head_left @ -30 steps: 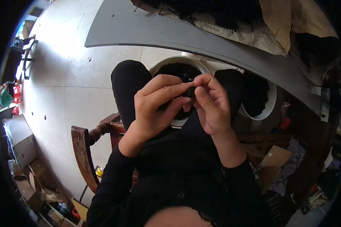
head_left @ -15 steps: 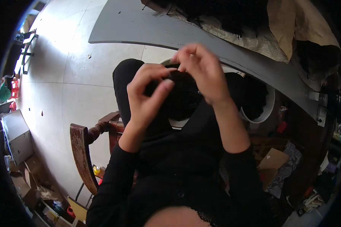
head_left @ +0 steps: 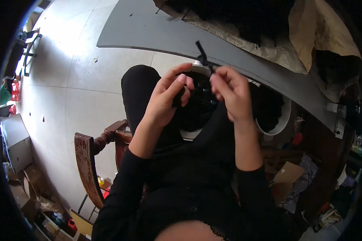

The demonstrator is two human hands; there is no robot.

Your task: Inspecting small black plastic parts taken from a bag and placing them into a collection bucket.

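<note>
Between the person's two knees, over a white bucket [head_left: 189,134] with black stuff [head_left: 197,114] inside, both bare hands are raised, and they are apart from each other. From where I stand, the right hand [head_left: 235,94] is clearly the one which has the black strip [head_left: 204,60]: its thumb and forefinger are pressed together on the near end. The strip sticks out past these fingertips, away from the body and leaning to the person's left. So its long axis goes slantwise, from the right fingertips toward the far left, and its free end is seen against the grey table [head_left: 149,32]. About the middle it has a thicker lump (maybe a knot or a fold, I cannot be sure).

The left hand [head_left: 165,96] is near, on the other side of the bucket, but it does not touch the strip. Its forefinger points forward and toward the strip, with the thumb well away from it, while the other fingers bend inward. Something dark shows beside these bent fingers; I cannot tell whether it is held or belongs to the bucket behind. For the left hand, the strip lies ahead and to the right.

Beside the right knee is a second bucket [head_left: 286,114], and on the table rests a pale sack [head_left: 285,56].
</note>
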